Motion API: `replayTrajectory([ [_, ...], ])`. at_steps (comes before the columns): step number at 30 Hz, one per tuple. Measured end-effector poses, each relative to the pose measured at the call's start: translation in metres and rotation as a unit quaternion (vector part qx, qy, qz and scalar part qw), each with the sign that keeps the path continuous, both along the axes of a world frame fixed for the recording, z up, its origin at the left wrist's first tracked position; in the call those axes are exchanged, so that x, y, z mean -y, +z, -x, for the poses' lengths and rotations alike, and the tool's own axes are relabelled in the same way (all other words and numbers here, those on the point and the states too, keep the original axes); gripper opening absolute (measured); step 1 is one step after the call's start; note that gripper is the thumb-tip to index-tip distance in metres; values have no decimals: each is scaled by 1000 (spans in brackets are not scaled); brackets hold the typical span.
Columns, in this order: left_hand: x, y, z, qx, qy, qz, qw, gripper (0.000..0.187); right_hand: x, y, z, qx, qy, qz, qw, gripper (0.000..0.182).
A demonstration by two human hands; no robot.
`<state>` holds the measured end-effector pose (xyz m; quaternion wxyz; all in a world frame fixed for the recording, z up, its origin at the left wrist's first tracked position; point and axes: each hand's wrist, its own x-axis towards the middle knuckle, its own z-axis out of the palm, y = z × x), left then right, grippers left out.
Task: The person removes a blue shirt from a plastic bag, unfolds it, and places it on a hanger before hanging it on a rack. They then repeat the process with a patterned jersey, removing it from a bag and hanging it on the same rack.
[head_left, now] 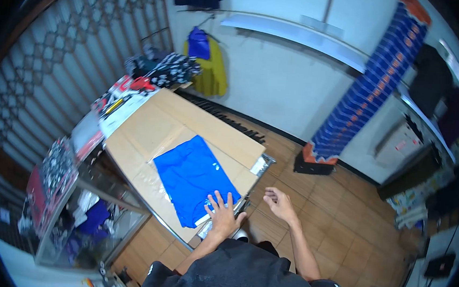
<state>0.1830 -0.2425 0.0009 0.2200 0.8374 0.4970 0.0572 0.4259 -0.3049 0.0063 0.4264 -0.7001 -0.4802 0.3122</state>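
My left hand (pixel 223 214) lies flat, fingers spread, pressing the near edge of the blue folded garment (pixel 194 176) in its clear plastic bag. The garment rests on the cardboard sheet (pixel 188 124) over the worktop (pixel 263 165), already folded and bagged. My right hand (pixel 280 203) hovers open beside the worktop, holding nothing

1. The place looked like a small garment shop or packing room — a cardboard-topped work table (pixel 150 126) stood by a shuttered wall.
2. Folded clothing stacks (pixel 165 68) crowded the table's far end.
3. Garments hung on the wall (pixel 206 61) — a tall stack of blue packs (pixel 369 84) leaned nearby.
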Motion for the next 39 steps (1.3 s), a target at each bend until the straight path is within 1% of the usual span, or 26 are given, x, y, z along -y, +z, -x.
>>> replayTrajectory([
  [2, 0, 0, -1, 22, 11, -16, 1000, 97, -51, 8, -4, -1, 62, -31, 998, 38],
  [3, 0, -2, -2, 18, 21, -17, 999, 94, -74, 19, -2, -4, 86, -35, 996, 34],
  [4, 0, 4, -6, 15, 41, -24, 999, 90, -98, 22, -2, -4, 112, -40, 993, 34],
  [8, -5, 1, -24, 58, 159, -61, 984, 85, -189, 20, 3, -3, 218, -68, 974, 32],
  [10, -6, -2, -38, 73, 220, -85, 969, 84, -227, 24, 12, -5, 266, -85, 960, 32],
  [11, -9, -4, -44, 77, 249, -101, 960, 83, -245, 27, 17, 5, 296, -76, 952, 32],
  [13, -18, -4, -60, 75, 303, -135, 941, 81, -279, 30, 28, 21, 348, -95, 932, 32],
  [15, -24, -1, -75, 68, 356, -125, 923, 80, -299, 36, 42, 15, 392, -103, 914, 33],
  [18, -34, 0, -94, 59, 430, -96, 896, 81, -337, 22, 69, 108, 459, -196, 860, 31],
  [21, -39, -2, -106, 80, 492, -74, 864, 80, -359, 18, 106, 116, 508, -216, 826, 28],
  [23, -38, -1, -116, 77, 515, -78, 850, 79, -367, 4, 137, 128, 536, -229, 802, 27],
  [26, -34, -6, -130, 73, 537, -97, 835, 72, -369, -1, 170, 154, 595, -262, 744, 27],
  [27, -32, -10, -134, 64, 539, -112, 833, 70, -372, -17, 179, 191, 605, -246, 733, 29],
  [30, -29, -10, -133, 55, 546, -134, 825, 64, -368, -14, 173, 247, 583, -263, 728, 31],
  [31, -29, -11, -132, 55, 547, -133, 824, 63, -371, -18, 173, 256, 578, -252, 733, 34],
  [35, -31, -9, -120, 70, 552, -100, 825, 60, -386, -30, 153, 247, 540, -288, 751, 34],
  [38, -34, -9, -96, 25, 542, -109, 833, 58, -392, -25, 126, 297, 489, -268, 775, 39],
  [39, -37, -10, -87, 22, 548, -107, 829, 55, -393, -26, 116, 300, 458, -293, 784, 38],
])
